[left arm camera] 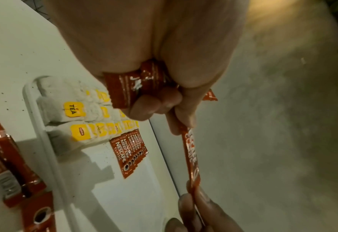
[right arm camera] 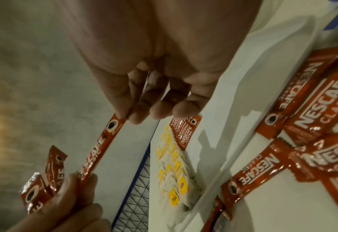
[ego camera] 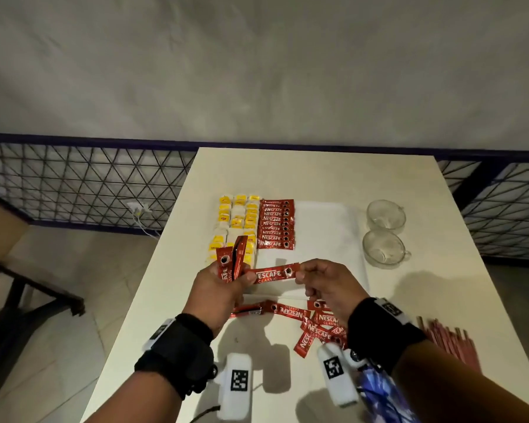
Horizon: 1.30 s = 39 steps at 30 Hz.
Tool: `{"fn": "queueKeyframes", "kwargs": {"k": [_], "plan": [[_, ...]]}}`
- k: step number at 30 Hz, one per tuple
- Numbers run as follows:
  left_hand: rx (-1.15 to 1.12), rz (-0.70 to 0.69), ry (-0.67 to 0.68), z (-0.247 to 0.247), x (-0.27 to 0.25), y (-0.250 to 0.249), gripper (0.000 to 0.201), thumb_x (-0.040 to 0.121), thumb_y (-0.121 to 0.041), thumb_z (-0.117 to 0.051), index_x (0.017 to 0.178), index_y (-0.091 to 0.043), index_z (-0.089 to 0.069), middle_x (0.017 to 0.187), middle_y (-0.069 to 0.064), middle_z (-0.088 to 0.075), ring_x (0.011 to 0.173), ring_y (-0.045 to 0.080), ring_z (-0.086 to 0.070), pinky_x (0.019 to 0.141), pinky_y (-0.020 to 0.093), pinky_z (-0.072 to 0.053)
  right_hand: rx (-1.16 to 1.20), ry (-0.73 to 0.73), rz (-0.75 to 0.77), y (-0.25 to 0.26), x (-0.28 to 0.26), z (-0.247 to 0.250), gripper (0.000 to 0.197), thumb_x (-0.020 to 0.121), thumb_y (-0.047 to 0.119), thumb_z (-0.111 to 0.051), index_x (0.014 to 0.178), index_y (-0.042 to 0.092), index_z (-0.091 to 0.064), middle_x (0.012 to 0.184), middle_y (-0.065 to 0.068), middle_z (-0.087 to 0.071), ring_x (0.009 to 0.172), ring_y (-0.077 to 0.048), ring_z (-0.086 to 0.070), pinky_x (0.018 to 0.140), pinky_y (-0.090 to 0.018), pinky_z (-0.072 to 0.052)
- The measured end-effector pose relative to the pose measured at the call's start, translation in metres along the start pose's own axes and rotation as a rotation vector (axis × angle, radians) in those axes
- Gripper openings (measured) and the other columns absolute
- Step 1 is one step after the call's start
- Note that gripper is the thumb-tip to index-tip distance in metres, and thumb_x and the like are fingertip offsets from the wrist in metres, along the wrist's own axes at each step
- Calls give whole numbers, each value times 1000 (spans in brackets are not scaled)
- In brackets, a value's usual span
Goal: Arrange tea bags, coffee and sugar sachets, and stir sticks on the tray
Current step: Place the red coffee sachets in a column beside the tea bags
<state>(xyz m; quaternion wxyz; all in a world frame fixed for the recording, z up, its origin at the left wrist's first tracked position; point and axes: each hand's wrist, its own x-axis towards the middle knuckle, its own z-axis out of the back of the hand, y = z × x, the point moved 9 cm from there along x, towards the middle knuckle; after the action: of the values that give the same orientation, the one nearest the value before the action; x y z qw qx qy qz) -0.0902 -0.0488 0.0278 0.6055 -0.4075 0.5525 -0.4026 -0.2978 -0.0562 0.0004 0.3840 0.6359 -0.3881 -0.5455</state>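
Observation:
My left hand grips a small bunch of red coffee sachets upright above the tray's near left corner. One more red coffee sachet stretches level between both hands: the left thumb and fingers pinch its left end, my right hand pinches its right end. On the white tray lie rows of tea bags with yellow tags and, beside them, a neat column of coffee sachets. Loose coffee sachets lie on the table under my right wrist. Stir sticks lie at the right edge.
Two clear glass cups stand right of the tray. The white table has bare surface at its far end. A wire fence and a wall run behind; the floor drops off at the left.

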Motion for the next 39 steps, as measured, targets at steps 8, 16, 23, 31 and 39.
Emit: {"fn": "queueKeyframes", "kwargs": {"k": [8, 16, 23, 31, 39], "plan": [[135, 43, -42, 9, 17, 12, 12, 84, -13, -73, 87, -11, -61, 62, 2, -64, 43, 12, -44, 53, 28, -40, -194, -24, -56, -23, 39, 17, 4, 84, 16, -71, 87, 14, -73, 65, -2, -58, 57, -13, -44, 57, -28, -42], [303, 126, -265, 80, 46, 46, 12, 85, -17, -73, 91, -11, -66, 59, 6, -57, 44, 18, -42, 50, 27, -40, -290, -242, -184, -55, 90, 51, 3, 85, 16, -70, 83, 18, -71, 57, 3, -56, 54, -18, -47, 54, -29, -44], [291, 168, -256, 95, 52, 64, 14, 85, -22, -73, 90, -11, -66, 63, 12, -57, 49, 21, -41, 54, 30, -40, -366, -260, -255, -65, 115, 45, 1, 84, 22, -70, 83, 23, -71, 58, 4, -59, 50, -16, -46, 55, -28, -45], [231, 203, -234, 104, 59, 79, 13, 85, -25, -73, 92, -17, -66, 84, 22, -69, 51, 21, -41, 57, 34, -42, -426, -274, -287, -67, 129, 34, 16, 87, 24, -67, 101, 17, -72, 92, 2, -68, 82, -18, -57, 92, -35, -50], [202, 197, -211, 104, 59, 78, 6, 87, -21, -70, 91, -17, -68, 84, 22, -69, 53, 22, -40, 56, 35, -41, -671, -369, -275, -53, 127, 35, 11, 85, 33, -67, 79, 25, -64, 90, 4, -68, 86, -18, -60, 83, -29, -50]]}}
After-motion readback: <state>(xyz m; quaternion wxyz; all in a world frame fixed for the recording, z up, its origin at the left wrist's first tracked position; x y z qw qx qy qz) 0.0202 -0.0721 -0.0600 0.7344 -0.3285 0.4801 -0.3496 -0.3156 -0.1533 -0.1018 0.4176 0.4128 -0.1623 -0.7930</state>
